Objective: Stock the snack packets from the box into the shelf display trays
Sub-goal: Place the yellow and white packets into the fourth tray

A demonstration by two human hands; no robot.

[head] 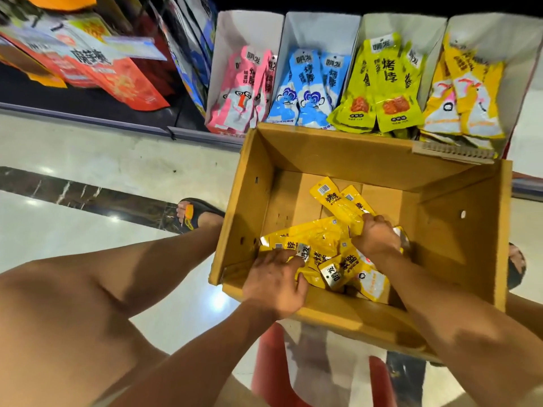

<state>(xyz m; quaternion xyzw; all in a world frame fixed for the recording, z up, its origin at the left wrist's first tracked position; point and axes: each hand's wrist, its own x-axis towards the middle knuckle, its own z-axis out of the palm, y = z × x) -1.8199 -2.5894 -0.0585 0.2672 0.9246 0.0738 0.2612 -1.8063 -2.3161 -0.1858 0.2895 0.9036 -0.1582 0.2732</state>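
i'm well along: the four trays beyond the box hold pink, blue, green and yellow packs, and only a thin layer of packets is left on the box floor. they're glossy yellow, flat, overlapping loosely. my left hand rests on the near pile, fingers spread; my right hand is clamped on a few packets.

Upper right of the frame: 4 display trays. Centre: 1 cardboard box. Lower frame: 2 hands, left hand and right hand.
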